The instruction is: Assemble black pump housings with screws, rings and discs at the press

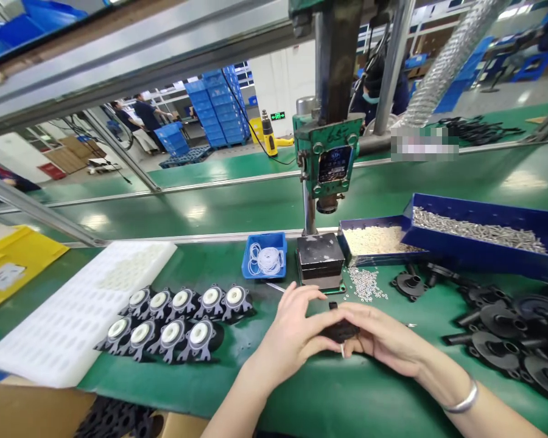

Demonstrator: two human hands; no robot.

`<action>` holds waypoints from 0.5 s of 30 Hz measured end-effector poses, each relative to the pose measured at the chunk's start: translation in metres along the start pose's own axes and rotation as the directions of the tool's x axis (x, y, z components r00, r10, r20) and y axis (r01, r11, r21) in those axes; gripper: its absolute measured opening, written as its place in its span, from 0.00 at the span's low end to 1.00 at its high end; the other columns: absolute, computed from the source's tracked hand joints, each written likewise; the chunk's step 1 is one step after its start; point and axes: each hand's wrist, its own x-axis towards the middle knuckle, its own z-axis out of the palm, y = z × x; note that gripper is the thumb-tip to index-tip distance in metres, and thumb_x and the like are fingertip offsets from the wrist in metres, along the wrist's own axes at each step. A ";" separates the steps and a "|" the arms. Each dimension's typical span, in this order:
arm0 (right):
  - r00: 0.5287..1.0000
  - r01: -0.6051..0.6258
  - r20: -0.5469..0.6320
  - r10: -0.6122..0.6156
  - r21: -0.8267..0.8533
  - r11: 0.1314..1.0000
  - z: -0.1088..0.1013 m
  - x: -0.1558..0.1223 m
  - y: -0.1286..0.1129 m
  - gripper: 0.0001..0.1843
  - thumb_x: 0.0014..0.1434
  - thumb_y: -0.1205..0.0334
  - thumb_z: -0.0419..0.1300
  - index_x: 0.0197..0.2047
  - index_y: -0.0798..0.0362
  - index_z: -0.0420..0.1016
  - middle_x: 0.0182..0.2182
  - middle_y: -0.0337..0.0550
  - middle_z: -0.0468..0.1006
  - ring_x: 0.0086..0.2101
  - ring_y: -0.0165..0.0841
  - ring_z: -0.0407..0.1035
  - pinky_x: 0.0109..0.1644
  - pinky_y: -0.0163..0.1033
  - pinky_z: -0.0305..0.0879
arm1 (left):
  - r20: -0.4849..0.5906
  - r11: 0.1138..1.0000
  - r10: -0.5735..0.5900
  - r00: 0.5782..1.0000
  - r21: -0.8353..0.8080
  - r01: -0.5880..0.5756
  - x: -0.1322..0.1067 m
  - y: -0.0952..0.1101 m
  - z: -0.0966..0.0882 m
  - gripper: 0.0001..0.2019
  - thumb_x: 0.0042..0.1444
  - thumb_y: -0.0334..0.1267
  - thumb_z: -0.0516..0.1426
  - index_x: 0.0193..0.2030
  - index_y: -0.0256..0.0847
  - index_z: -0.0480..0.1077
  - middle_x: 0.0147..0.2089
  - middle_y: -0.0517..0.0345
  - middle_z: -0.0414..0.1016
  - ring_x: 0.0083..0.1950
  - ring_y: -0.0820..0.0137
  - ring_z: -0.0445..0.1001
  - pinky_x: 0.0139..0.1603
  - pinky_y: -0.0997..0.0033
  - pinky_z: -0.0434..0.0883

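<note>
My left hand [296,322] and my right hand [378,336] meet over the green bench and grip a small black plastic part [341,330] between them. Fingers cover most of that part, so its full shape is hidden. A thin white piece [342,351] sticks out below it. Just behind my hands stands the dark block [320,258] under a green press [329,158]. Tiny rings [365,283] lie scattered beyond my right hand. To the left of my left hand, black housings [173,333] with white round inserts stand in two rows.
A blue tray [245,267] holds white rubber rings. Blue bins with small beige pieces [374,241] and metal pins [479,231] stand at right, near piled black flanged parts [497,328]. A white foam tray [50,340] lies left. People are in the background.
</note>
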 end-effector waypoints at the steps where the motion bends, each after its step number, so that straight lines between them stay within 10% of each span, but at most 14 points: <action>1: 1.000 -0.012 0.010 0.012 0.006 1.000 0.001 0.000 0.001 0.14 0.65 0.53 0.61 0.47 0.55 0.77 0.40 0.47 0.79 0.35 0.32 0.76 0.41 0.37 0.74 | 0.010 0.996 -0.072 0.997 0.062 0.071 -0.007 -0.004 -0.008 0.33 0.57 0.51 0.62 0.69 0.58 0.58 0.66 0.48 0.65 0.70 0.54 0.61 0.72 0.39 0.50; 5: 0.999 0.028 -0.047 -0.026 0.039 0.999 -0.001 -0.002 -0.003 0.17 0.61 0.55 0.66 0.51 0.53 0.76 0.44 0.49 0.80 0.41 0.38 0.79 0.52 0.46 0.75 | -0.151 0.799 -0.372 0.916 0.451 0.399 -0.047 -0.049 -0.033 0.51 0.51 0.46 0.68 0.75 0.48 0.41 0.73 0.32 0.53 0.74 0.35 0.49 0.66 0.22 0.46; 9: 0.984 0.115 -0.144 -0.107 0.050 0.992 -0.007 -0.004 -0.009 0.17 0.58 0.56 0.69 0.49 0.52 0.77 0.44 0.49 0.81 0.44 0.41 0.79 0.58 0.54 0.71 | -0.112 0.708 -0.370 0.922 0.609 0.358 -0.073 -0.082 -0.039 0.35 0.58 0.31 0.60 0.71 0.40 0.54 0.65 0.28 0.66 0.65 0.38 0.68 0.66 0.26 0.54; 15: 0.945 0.197 -0.257 -0.201 -0.041 0.980 -0.010 -0.002 -0.013 0.18 0.59 0.53 0.68 0.51 0.50 0.78 0.45 0.49 0.82 0.43 0.40 0.80 0.56 0.52 0.73 | 0.006 0.906 -0.320 0.947 0.294 0.304 -0.059 -0.029 -0.015 0.38 0.56 0.34 0.62 0.72 0.46 0.52 0.61 0.40 0.67 0.65 0.47 0.67 0.67 0.36 0.60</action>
